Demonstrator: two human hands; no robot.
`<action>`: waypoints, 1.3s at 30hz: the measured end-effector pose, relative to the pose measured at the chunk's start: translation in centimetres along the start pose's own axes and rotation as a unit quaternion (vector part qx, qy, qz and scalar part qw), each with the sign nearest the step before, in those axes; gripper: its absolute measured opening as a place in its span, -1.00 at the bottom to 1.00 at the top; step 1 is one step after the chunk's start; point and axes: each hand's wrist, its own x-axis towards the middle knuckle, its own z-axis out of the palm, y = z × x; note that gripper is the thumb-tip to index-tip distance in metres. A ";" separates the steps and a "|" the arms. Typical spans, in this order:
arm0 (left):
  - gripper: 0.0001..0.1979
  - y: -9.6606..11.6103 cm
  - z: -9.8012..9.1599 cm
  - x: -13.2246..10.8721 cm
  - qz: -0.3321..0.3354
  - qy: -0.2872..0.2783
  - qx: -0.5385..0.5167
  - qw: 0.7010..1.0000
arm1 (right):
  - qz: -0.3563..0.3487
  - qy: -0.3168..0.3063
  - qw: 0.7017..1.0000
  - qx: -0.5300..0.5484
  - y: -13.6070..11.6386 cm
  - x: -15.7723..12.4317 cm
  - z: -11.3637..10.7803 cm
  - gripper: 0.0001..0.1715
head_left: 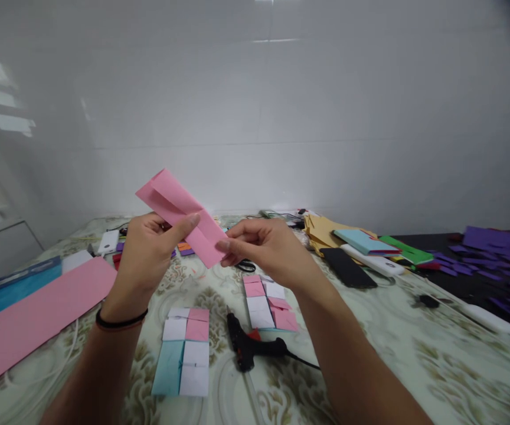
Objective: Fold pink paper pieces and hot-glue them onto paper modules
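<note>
Above the table, both of my hands hold a folded strip of pink paper point(179, 203), tilted down to the right, with a lengthwise crease and a flap along it. My left hand point(151, 248) pinches its middle, thumb on top. At the lower right end, my right hand point(264, 245) grips the edge between thumb and fingers. Beneath them lies a black glue gun point(244, 348) with a glue stick at its back. On its left is a folded-paper panel of white, pink and teal squares point(184, 354); a pink and white panel point(261, 310) lies behind it on the right.
Pink paper sheets point(46, 313) and a blue pack point(20, 289) are at left. At right lie a black phone point(347, 267), a white power strip point(374, 261), stacked coloured paper point(365, 242) and purple paper pieces point(498, 254). Black-handled scissors point(247, 266) sit behind my right hand.
</note>
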 end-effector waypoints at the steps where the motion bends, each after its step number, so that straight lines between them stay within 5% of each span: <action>1: -0.80 -0.1 -0.1 0.1 0.002 -0.003 0.000 1.000 | -0.003 0.000 1.000 -0.001 0.0 0.0 0.0 -0.72; 14: -0.68 -0.1 0.3 -0.2 0.022 -0.089 0.012 0.996 | -0.024 -0.010 0.997 -0.066 -0.2 -0.2 0.0 -0.71; 21: -0.72 1.0 0.9 -0.9 0.010 -0.212 0.080 0.974 | -0.079 0.035 0.996 -0.024 0.0 0.0 -0.2 -0.72; 39: -0.74 0.6 1.6 -1.1 0.017 -0.171 0.070 0.983 | -0.115 0.063 0.991 -0.006 -0.1 0.1 0.1 -0.68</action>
